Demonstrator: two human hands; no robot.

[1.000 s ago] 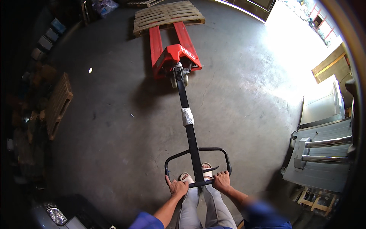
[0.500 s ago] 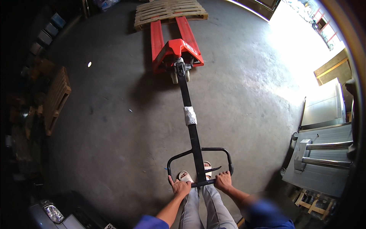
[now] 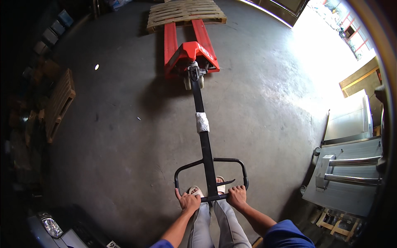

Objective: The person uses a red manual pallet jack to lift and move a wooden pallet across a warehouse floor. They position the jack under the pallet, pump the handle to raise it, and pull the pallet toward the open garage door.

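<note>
A red hand pallet truck (image 3: pixel 192 51) stands ahead of me, its forks reaching toward a wooden pallet (image 3: pixel 186 12); how far they run under it I cannot tell. Its black drawbar (image 3: pixel 199 99), wrapped midway with white tape (image 3: pixel 202 122), slopes down to a looped handle (image 3: pixel 244 169) close to my body. My left hand (image 3: pixel 189 201) is closed around the handle's lower bar at its left corner, thumb along the side. On the same bar, near the right corner, my right hand (image 3: pixel 237 196) is wrapped from above. A small black lever (image 3: pixel 226 182) sits inside the loop.
Another wooden pallet (image 3: pixel 62 103) leans at the left. To the right stands a metal machine with chrome cylinders (image 3: pixel 351 180) beside a pale cabinet (image 3: pixel 347 118). A vehicle headlight (image 3: pixel 52 227) shows at lower left. Bright daylight enters through a doorway at upper right.
The handle and both my hands have shifted slightly left in the picture. The grip of both hands stays the same, and the truck is still in front of the pallet.
</note>
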